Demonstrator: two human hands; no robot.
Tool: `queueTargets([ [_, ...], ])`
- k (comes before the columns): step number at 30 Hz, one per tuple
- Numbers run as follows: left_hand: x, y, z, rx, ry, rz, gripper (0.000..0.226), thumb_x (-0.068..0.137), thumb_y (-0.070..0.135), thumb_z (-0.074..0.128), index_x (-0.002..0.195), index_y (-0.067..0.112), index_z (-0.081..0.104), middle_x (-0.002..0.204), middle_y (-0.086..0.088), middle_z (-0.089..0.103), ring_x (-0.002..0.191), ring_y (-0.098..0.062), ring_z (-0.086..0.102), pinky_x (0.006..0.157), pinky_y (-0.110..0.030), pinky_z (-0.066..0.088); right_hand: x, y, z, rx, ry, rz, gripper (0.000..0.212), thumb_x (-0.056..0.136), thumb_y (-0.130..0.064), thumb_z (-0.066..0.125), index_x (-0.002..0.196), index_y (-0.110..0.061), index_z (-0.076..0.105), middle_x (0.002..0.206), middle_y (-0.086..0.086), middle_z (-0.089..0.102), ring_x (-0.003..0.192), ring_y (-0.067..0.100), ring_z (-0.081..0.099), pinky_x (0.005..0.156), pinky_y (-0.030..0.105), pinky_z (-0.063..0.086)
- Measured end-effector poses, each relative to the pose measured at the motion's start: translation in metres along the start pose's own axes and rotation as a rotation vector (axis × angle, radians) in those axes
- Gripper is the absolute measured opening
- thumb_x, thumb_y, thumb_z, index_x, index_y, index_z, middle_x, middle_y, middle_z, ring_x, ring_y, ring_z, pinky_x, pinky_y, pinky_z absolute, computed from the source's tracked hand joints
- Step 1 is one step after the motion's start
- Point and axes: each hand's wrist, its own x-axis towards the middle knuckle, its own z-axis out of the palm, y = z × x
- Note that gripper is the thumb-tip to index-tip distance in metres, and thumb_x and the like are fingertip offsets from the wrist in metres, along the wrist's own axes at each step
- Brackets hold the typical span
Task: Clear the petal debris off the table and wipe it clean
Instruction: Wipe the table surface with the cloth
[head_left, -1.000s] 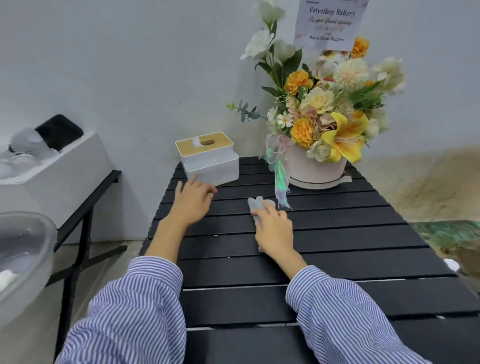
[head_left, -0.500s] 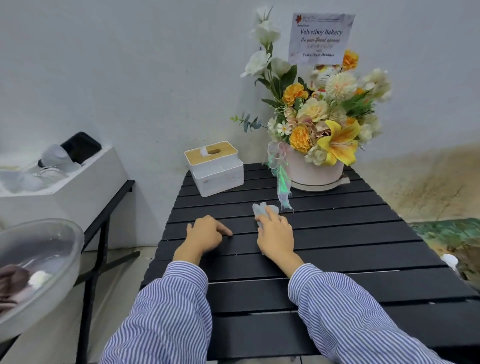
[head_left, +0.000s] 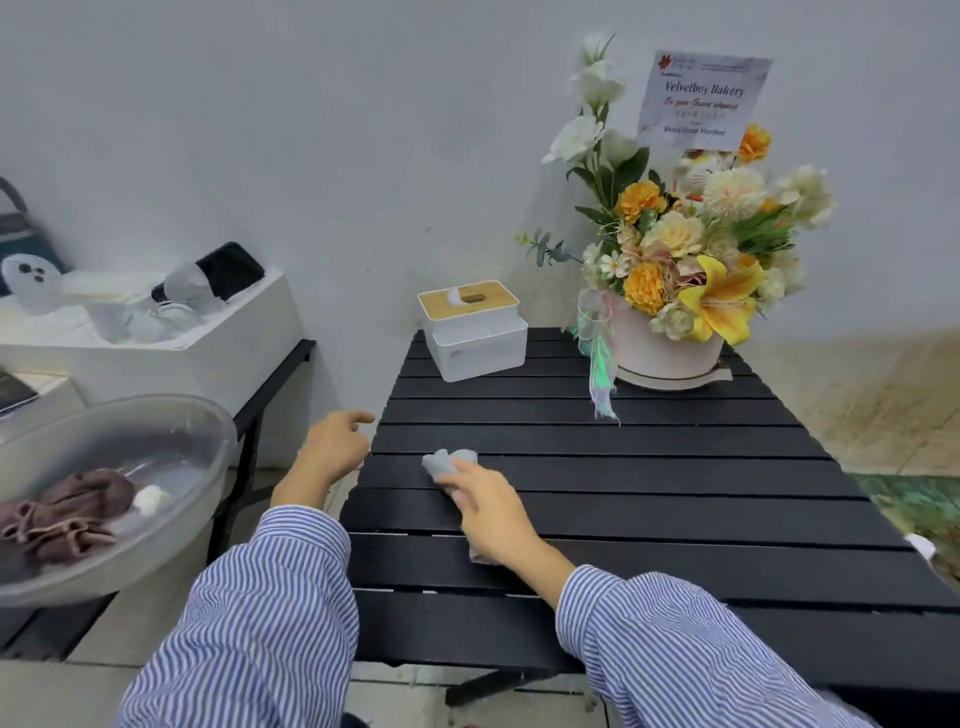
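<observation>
A black slatted table (head_left: 675, 493) fills the middle of the view. My right hand (head_left: 491, 512) presses a crumpled pale grey wipe (head_left: 444, 462) flat on the slats near the table's left side. Part of the wipe sticks out beyond my fingertips and a bit shows under my wrist. My left hand (head_left: 332, 447) hovers just off the table's left edge, fingers loosely curled, holding nothing that I can see. No petal debris shows on the slats.
A white tissue box (head_left: 472, 332) with a wooden lid stands at the back left of the table. A flower arrangement in a pale pot (head_left: 670, 353) stands at the back right. A clear basin (head_left: 109, 493) with a brown cloth sits left, beside a white box on a bench.
My right hand has slid the wipe leftward across the slats. My left hand has drawn back from near the tissue box and left the tabletop, past its left edge.
</observation>
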Motion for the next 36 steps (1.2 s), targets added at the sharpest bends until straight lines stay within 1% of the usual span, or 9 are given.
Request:
queueTargets([
  [2,0.000,0.000,-0.001,0.008,-0.012,0.011,0.056,0.085,-0.002,0.032,0.133,0.021,0.050,0.141,-0.010,0.048,0.110,-0.028,0.055,0.097,-0.041,0.043,-0.001,-0.006,-0.012,0.346,-0.072,0.098,0.038,0.095,-0.009,0.040,0.120,-0.026,0.063,0.137,-0.003,0.052,0.118,0.020,0.053,0.089,0.019,0.044],
  [5,0.003,-0.008,-0.004,0.030,-0.064,0.011,0.051,0.088,0.001,0.034,0.133,0.020,0.050,0.142,-0.008,0.048,0.127,-0.028,0.046,0.105,-0.041,0.036,0.013,0.003,-0.050,0.665,0.145,0.225,0.041,0.089,0.001,0.040,0.113,-0.019,0.067,0.130,0.008,0.059,0.097,0.015,0.057,0.068,0.010,0.045],
  [10,0.006,-0.034,-0.003,0.144,-0.097,0.005,0.045,0.093,0.008,0.033,0.134,0.018,0.049,0.140,-0.010,0.050,0.130,-0.028,0.045,0.111,-0.039,0.033,0.037,0.046,-0.065,0.329,0.481,0.484,0.038,0.094,-0.004,0.037,0.128,-0.011,0.053,0.141,0.014,0.042,0.122,0.033,0.045,0.100,0.038,0.038],
  [14,0.008,-0.043,-0.001,0.169,-0.076,0.039,0.044,0.096,0.010,0.032,0.137,0.018,0.045,0.140,-0.011,0.050,0.129,-0.029,0.044,0.110,-0.043,0.034,0.055,0.007,-0.008,-0.028,0.272,0.312,0.046,0.090,-0.001,0.042,0.132,-0.019,0.051,0.138,0.010,0.042,0.120,0.035,0.042,0.100,0.038,0.040],
  [19,0.006,-0.049,-0.006,0.141,0.002,0.092,0.055,0.096,0.011,0.037,0.148,0.016,0.019,0.147,-0.012,0.040,0.138,-0.029,0.033,0.111,-0.048,0.029,0.063,-0.054,0.040,0.433,-0.184,0.112,0.044,0.091,0.000,0.041,0.128,-0.018,0.057,0.138,0.009,0.050,0.123,0.019,0.047,0.099,0.023,0.037],
  [23,-0.002,-0.062,-0.011,0.196,0.033,0.111,0.067,0.089,0.002,0.037,0.149,0.017,0.012,0.146,-0.011,0.039,0.133,-0.029,0.039,0.111,-0.045,0.030,0.073,-0.048,0.018,0.724,-0.047,0.213,0.041,0.090,-0.001,0.041,0.120,-0.019,0.062,0.133,0.008,0.054,0.104,0.017,0.056,0.086,0.023,0.046],
  [26,0.001,-0.067,-0.010,0.310,0.029,0.128,0.063,0.091,0.005,0.034,0.149,0.014,0.012,0.146,-0.012,0.038,0.131,-0.030,0.041,0.110,-0.044,0.032,0.078,-0.025,-0.020,0.568,0.179,0.255,0.040,0.092,-0.006,0.040,0.121,-0.025,0.060,0.128,0.006,0.055,0.093,0.020,0.060,0.071,0.021,0.048],
  [30,0.005,-0.055,0.012,0.274,-0.021,0.171,0.053,0.097,0.015,0.032,0.148,0.012,0.015,0.146,-0.011,0.039,0.131,-0.030,0.042,0.109,-0.042,0.032,0.072,0.031,-0.073,0.348,0.422,0.385,0.042,0.093,-0.006,0.038,0.133,-0.015,0.050,0.136,0.011,0.052,0.119,0.030,0.052,0.097,0.036,0.045],
  [36,0.009,-0.045,0.040,-0.102,-0.108,0.046,0.057,0.100,0.046,0.022,0.150,0.019,0.017,0.157,-0.001,0.022,0.145,-0.019,0.020,0.119,-0.037,0.014,0.069,0.072,-0.062,-0.048,0.470,0.526,0.051,0.095,-0.012,0.044,0.144,-0.011,0.029,0.147,0.011,0.032,0.130,0.032,0.038,0.102,0.039,0.036],
])
